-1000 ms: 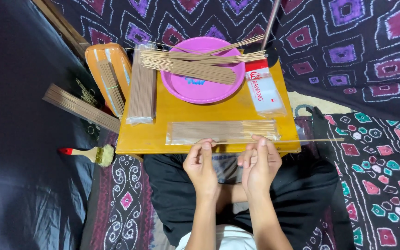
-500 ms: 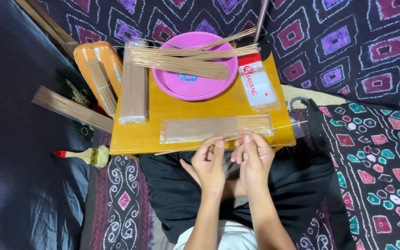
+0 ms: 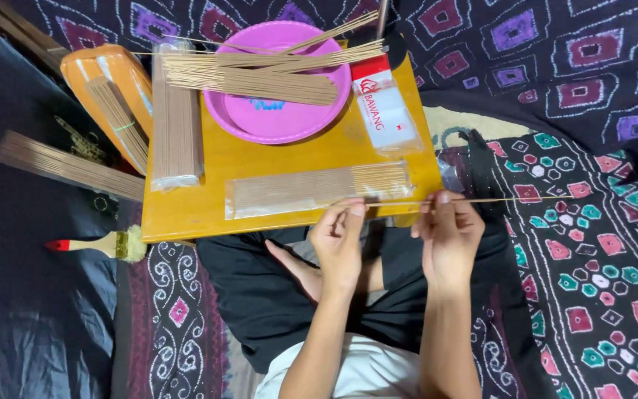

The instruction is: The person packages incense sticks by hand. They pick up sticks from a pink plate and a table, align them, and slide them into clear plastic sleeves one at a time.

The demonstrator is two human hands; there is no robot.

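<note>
Below the board (image 3: 186, 214), we pinch one stick (image 3: 481, 200) in both hands, left (image 3: 339, 240) and right (image 3: 448, 236). It lies crosswise, its long end past the right hand.

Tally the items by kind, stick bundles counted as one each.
Stick bundles: 5
Single stick, in both hands: 1
Pink bowl: 1
Paintbrush: 1
Red-and-white packet: 1
Total: 9
</note>
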